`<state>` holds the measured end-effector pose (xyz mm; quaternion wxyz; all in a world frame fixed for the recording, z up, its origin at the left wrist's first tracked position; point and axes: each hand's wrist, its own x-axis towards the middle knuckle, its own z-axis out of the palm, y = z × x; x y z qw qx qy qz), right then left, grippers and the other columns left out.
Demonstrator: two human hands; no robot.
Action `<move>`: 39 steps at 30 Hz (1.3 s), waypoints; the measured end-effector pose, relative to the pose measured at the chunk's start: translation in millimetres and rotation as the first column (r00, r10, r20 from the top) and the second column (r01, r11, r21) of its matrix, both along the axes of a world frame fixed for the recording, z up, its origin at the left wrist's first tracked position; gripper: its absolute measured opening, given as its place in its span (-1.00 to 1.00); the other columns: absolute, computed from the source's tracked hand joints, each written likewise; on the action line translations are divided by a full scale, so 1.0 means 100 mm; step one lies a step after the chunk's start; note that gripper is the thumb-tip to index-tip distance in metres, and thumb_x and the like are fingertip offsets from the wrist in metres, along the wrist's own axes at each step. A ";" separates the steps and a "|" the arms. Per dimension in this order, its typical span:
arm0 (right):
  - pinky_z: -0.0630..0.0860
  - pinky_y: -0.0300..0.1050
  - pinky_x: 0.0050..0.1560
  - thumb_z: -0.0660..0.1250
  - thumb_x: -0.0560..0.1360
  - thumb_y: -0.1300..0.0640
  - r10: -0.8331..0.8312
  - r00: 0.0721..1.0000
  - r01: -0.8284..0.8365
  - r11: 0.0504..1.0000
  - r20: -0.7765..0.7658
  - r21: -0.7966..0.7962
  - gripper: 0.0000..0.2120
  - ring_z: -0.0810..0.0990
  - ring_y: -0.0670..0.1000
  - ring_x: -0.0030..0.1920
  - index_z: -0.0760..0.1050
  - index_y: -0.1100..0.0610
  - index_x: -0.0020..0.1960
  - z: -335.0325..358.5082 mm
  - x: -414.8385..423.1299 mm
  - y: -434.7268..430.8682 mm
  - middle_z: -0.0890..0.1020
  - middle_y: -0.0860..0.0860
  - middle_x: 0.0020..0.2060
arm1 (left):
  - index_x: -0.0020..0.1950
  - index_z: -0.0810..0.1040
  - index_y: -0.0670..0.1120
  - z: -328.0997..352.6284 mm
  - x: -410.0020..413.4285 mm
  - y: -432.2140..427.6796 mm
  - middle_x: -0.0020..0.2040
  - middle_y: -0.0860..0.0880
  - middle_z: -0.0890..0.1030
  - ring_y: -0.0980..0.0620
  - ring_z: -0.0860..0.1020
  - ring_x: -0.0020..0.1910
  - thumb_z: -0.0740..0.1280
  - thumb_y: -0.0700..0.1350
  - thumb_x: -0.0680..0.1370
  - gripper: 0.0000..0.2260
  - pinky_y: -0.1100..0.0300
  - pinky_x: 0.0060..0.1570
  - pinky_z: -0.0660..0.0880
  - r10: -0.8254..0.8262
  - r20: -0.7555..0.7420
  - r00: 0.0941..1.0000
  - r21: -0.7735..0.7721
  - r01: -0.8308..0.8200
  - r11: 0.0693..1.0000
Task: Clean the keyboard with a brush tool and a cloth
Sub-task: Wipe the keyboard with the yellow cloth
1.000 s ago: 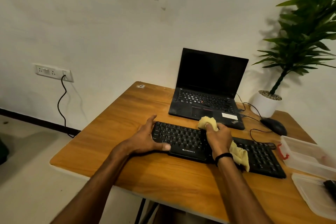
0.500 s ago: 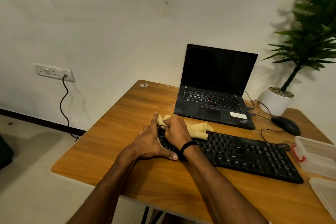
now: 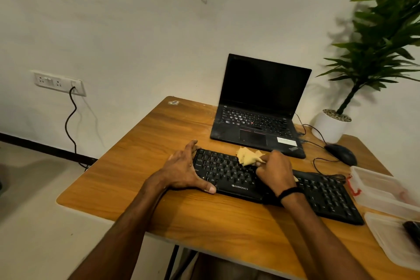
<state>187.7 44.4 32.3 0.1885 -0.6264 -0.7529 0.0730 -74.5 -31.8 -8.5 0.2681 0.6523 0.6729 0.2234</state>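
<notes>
A black keyboard (image 3: 322, 195) lies slantwise on the wooden desk (image 3: 159, 138). My left hand (image 3: 184, 169) clasps its left end, thumb along the front edge and fingers at the back corner. My right hand (image 3: 276, 171) rests over the keyboard's middle, closed on a crumpled yellow cloth (image 3: 247, 155) that presses on the upper key rows. A dark object (image 3: 412, 231) lies on a plastic lid at the right edge; I cannot tell whether it is the brush.
An open black laptop (image 3: 256, 125) stands behind the keyboard. A mouse (image 3: 341, 153) with its cable and a potted plant (image 3: 330, 126) are at the back right. A clear plastic box (image 3: 381, 191) and its lid (image 3: 393, 238) sit at the right edge.
My right hand has swept the cloth from the keyboard's left end back toward its middle, after first sweeping it left. My left hand kept its hold on the left end.
</notes>
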 end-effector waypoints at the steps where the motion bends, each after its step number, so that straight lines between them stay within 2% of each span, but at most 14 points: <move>1: 0.23 -0.34 -0.46 0.41 0.50 0.18 -0.036 0.998 0.037 0.999 -0.047 0.007 -0.92 0.44 -0.14 -0.39 0.68 0.13 -0.08 -0.01 -0.04 -0.02 0.55 -0.03 -0.36 | 0.66 -0.22 0.11 0.01 -0.01 0.00 0.65 -0.04 0.19 -0.12 0.21 0.57 0.49 0.58 -0.03 0.48 -0.21 0.58 0.08 -0.009 -0.006 1.000 -0.018 0.009 1.000; 6: 0.27 -0.14 -0.34 0.35 0.54 0.03 -0.128 0.964 0.145 0.988 -0.234 0.059 -0.73 0.49 0.01 -0.38 0.61 0.15 -0.26 -0.04 -0.40 -0.01 0.55 0.01 -0.44 | 0.64 -0.29 0.17 0.02 -0.10 0.00 0.67 -0.04 0.15 -0.18 0.16 0.60 0.53 0.56 -0.03 0.49 -0.28 0.58 0.04 -0.056 -0.016 0.998 -0.078 0.054 0.996; 9: 0.24 -0.14 -0.35 0.30 0.58 0.04 -0.009 0.967 0.012 1.000 -0.254 0.012 -0.66 0.50 0.05 -0.31 0.50 0.13 -0.34 -0.03 -0.71 -0.03 0.50 -0.01 -0.44 | 0.63 -0.30 0.20 0.01 -0.10 0.01 0.65 0.01 0.18 -0.13 0.18 0.60 0.59 0.51 0.02 0.46 -0.26 0.58 0.08 -0.042 -0.003 0.999 -0.059 0.041 0.997; 11: 0.34 -0.16 -0.34 0.29 0.59 0.07 0.144 0.959 -0.156 0.987 -0.244 -0.029 -0.66 0.50 0.01 -0.33 0.50 0.08 -0.35 -0.06 -0.93 -0.09 0.54 -0.01 -0.42 | 0.65 -0.29 0.13 0.02 -0.07 0.00 0.65 0.04 0.19 -0.09 0.19 0.59 0.66 0.38 0.10 0.45 -0.21 0.59 0.09 -0.041 0.022 0.999 -0.034 0.042 0.999; 13: 0.55 -0.09 -0.02 0.30 0.58 0.12 0.296 0.933 -0.311 0.949 -0.204 -0.046 -0.81 0.63 0.05 -0.06 0.68 0.13 -0.04 -0.12 -1.07 -0.19 0.71 0.07 -0.09 | 0.66 -0.31 0.09 0.03 -0.06 -0.01 0.66 0.00 0.17 -0.10 0.18 0.60 0.69 0.28 0.14 0.45 -0.17 0.59 0.10 -0.036 0.050 0.998 -0.027 0.037 0.999; 15: 0.48 -0.09 0.29 0.30 0.58 0.14 0.412 0.901 -0.423 0.903 -0.133 -0.072 -0.71 0.57 0.08 0.25 0.59 0.17 0.26 -0.15 -1.06 -0.28 0.63 0.07 0.23 | 0.64 -0.32 0.16 0.00 -0.08 0.00 0.66 -0.05 0.16 -0.16 0.17 0.60 0.69 0.31 0.10 0.46 -0.16 0.57 0.15 -0.019 0.052 0.998 -0.036 0.021 0.999; 17: 0.41 -0.15 0.35 0.31 0.58 0.16 0.479 0.873 -0.486 0.868 -0.087 -0.098 -0.68 0.52 0.05 0.33 0.54 0.17 0.32 -0.14 -1.00 -0.30 0.56 0.03 0.32 | 0.62 -0.31 0.23 -0.01 -0.09 0.02 0.65 -0.07 0.15 -0.19 0.19 0.58 0.67 0.37 0.07 0.45 -0.16 0.54 0.20 -0.009 0.036 0.999 -0.040 0.010 0.999; 22: 0.45 -0.10 0.33 0.29 0.58 0.20 0.462 0.886 -0.464 0.883 -0.049 -0.064 -0.69 0.52 0.12 0.32 0.55 0.20 0.31 -0.06 -1.05 -0.20 0.54 0.10 0.33 | 0.63 -0.30 0.22 0.00 -0.06 0.07 0.63 -0.12 0.19 -0.22 0.21 0.57 0.68 0.35 0.09 0.43 -0.16 0.54 0.18 -0.007 0.035 0.999 -0.062 0.010 0.998; 26: 0.48 -0.12 0.30 0.29 0.57 0.21 0.562 0.825 -0.564 0.814 -0.056 -0.141 -0.71 0.54 0.07 0.30 0.59 0.18 0.26 -0.08 -1.04 -0.34 0.56 0.08 0.31 | 0.60 -0.33 0.28 -0.04 -0.08 0.10 0.63 -0.10 0.24 -0.21 0.21 0.58 0.64 0.46 -0.03 0.49 -0.19 0.56 0.18 0.004 0.035 0.999 -0.069 -0.002 0.998; 29: 0.50 -0.12 0.27 0.26 0.53 0.28 0.519 0.850 -0.526 0.848 -0.091 -0.071 -0.67 0.57 0.07 0.26 0.59 0.17 0.26 -0.06 -1.08 -0.27 0.59 0.07 0.28 | 0.60 -0.34 0.27 -0.04 -0.07 0.13 0.65 -0.10 0.18 -0.22 0.18 0.60 0.63 0.47 -0.01 0.49 -0.22 0.58 0.11 -0.002 0.042 0.999 -0.078 0.005 0.997; 32: 0.55 -0.06 -0.20 0.25 0.47 0.31 0.549 0.834 -0.552 0.823 -0.058 -0.133 -0.81 0.65 0.15 -0.15 0.61 0.15 -0.20 -0.07 -1.11 -0.32 0.71 0.15 -0.11 | 0.62 -0.34 0.20 -0.01 -0.08 0.13 0.66 -0.11 0.17 -0.18 0.19 0.61 0.67 0.36 0.08 0.46 -0.19 0.59 0.02 -0.027 0.045 0.999 -0.064 0.030 0.998; 33: 0.53 -0.05 -0.28 0.25 0.47 0.32 0.574 0.816 -0.577 0.804 -0.067 -0.144 -0.80 0.62 0.14 -0.24 0.58 0.13 -0.24 -0.09 -1.09 -0.34 0.69 0.15 -0.20 | 0.62 -0.34 0.20 0.00 -0.08 0.12 0.65 -0.12 0.18 -0.18 0.20 0.60 0.67 0.34 0.09 0.46 -0.18 0.59 0.02 -0.031 0.048 0.998 -0.064 0.034 0.997; 37: 0.61 -0.03 -0.02 0.28 0.49 0.30 0.505 0.853 -0.515 0.856 -0.136 -0.052 -0.73 0.65 0.11 -0.02 0.66 0.15 0.11 -0.01 -1.06 -0.26 0.71 0.11 0.01 | 0.59 -0.32 0.29 0.02 -0.05 0.13 0.63 -0.10 0.26 -0.21 0.25 0.58 0.63 0.45 -0.02 0.48 -0.24 0.58 0.10 -0.013 0.070 0.997 -0.080 0.018 0.997; 39: 0.61 -0.04 -0.13 0.28 0.48 0.28 0.523 0.842 -0.535 0.840 -0.129 -0.085 -0.79 0.65 0.13 -0.13 0.67 0.16 0.00 -0.02 -1.06 -0.31 0.71 0.14 -0.11 | 0.60 -0.31 0.29 0.01 -0.05 0.12 0.62 -0.09 0.27 -0.19 0.26 0.57 0.64 0.44 -0.03 0.48 -0.22 0.58 0.10 -0.017 0.074 0.997 -0.077 0.022 0.997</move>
